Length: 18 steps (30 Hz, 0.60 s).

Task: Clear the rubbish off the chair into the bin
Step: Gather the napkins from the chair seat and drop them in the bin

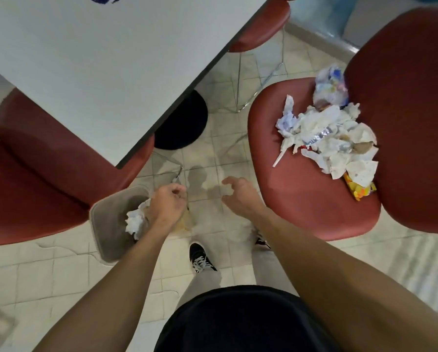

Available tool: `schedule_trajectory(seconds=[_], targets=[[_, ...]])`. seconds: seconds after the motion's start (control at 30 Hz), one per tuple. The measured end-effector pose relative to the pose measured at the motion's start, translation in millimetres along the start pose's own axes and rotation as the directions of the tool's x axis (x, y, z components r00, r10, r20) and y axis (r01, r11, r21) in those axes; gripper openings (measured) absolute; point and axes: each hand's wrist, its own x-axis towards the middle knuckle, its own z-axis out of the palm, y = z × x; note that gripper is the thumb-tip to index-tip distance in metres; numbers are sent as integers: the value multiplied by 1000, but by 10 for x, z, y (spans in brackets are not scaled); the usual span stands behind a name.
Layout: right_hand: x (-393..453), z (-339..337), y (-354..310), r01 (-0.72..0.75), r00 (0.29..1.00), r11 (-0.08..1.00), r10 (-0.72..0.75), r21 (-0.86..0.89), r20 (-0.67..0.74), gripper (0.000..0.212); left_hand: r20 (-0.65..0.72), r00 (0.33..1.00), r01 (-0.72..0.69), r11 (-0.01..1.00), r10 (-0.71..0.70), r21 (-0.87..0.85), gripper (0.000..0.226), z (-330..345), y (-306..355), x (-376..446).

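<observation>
A red chair seat (pixel 301 199) on the right carries a heap of rubbish (pixel 332 133): crumpled white tissues, a plastic wrapper, a white straw and a yellow packet (pixel 360 190). A small grey bin (pixel 103 224) stands on the floor at lower left with a crumpled white tissue (pixel 134 221) inside. My left hand (pixel 168 204) hovers over the bin's right edge, its fingers curled in with nothing visible in them. My right hand (pixel 238 196) is over the floor just left of the chair seat, with fingers spread and nothing in it.
A white table (pixel 98 59) fills the upper left, with its black round base (pixel 182 123) on the tiled floor. Other red chairs stand at the left (pixel 35 174) and tucked in at the top (pixel 261 24). My feet in black shoes (pixel 201 257) are between the bin and the chair.
</observation>
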Motion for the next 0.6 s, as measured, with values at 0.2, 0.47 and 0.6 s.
schedule_trajectory(seconds=[0.2, 0.47, 0.6], targets=[[-36, -689, 908, -142, 982, 983, 154, 114, -108, 45, 160, 979, -133, 990, 124, 44, 12, 763, 827, 118], [-35, -1450, 2175, -304, 911, 907, 366, 292, -188, 52, 366, 882, -358, 926, 296, 115, 16, 1900, 1984, 144], [29, -1746, 2703, -344, 858, 853, 455, 392, -238, 54, 456, 798, -487, 868, 395, 102, 18, 2489, 2472, 167]])
